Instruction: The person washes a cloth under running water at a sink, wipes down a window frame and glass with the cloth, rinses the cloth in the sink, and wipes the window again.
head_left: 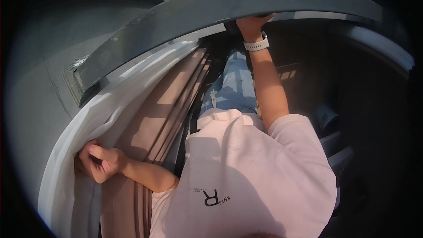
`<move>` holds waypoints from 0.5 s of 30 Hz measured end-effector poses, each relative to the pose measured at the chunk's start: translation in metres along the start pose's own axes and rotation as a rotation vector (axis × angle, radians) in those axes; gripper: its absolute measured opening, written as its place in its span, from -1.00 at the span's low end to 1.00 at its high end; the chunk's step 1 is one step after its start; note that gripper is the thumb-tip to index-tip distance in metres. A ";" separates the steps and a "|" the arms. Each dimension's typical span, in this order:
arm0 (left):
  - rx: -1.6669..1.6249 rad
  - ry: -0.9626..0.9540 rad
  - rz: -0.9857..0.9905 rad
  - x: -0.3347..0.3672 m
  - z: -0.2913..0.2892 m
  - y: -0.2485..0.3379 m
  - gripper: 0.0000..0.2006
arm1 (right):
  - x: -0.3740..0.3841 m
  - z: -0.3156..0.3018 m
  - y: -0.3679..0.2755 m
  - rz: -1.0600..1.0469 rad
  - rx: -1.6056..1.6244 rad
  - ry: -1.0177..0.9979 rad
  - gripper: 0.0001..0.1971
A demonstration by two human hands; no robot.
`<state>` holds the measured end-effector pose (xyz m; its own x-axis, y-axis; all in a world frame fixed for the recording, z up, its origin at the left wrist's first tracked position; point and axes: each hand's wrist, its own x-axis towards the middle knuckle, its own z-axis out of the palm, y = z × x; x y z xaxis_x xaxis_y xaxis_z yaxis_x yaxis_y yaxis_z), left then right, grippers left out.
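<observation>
- Gripping white curtain [64,163] in curled left hand [103,162], at left beside brown curtain [143,125].
- Holding right hand [252,25] against grey bar [198,11], fingers partly hidden; cannot tell whether wide or narrow.

White curtain [105,105]: thin cloth, gathered in long folds, hangs slanting down left side, bunched near top. Grey bar [176,15]: long, scuffed, yellow mark, spans top.
</observation>
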<state>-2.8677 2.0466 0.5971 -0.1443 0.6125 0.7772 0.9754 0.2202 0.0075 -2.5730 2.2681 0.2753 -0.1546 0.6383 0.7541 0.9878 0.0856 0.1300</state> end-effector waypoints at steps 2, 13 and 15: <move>-0.081 0.054 -0.005 -0.004 0.011 0.001 -0.75 | -0.078 0.084 0.001 0.205 0.564 -0.039 -0.54; -0.162 0.104 0.211 -0.016 0.019 -0.022 -0.63 | -0.105 0.078 -0.011 1.050 1.040 -0.480 -0.73; -0.183 0.041 0.241 -0.012 -0.004 -0.030 -0.66 | -0.080 0.030 -0.026 0.889 0.959 -0.270 -0.73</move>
<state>-2.8940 2.0293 0.5898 0.0979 0.5988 0.7949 0.9951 -0.0700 -0.0698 -2.5856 2.2382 0.1925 0.4425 0.8784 0.1808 0.3895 -0.0066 -0.9210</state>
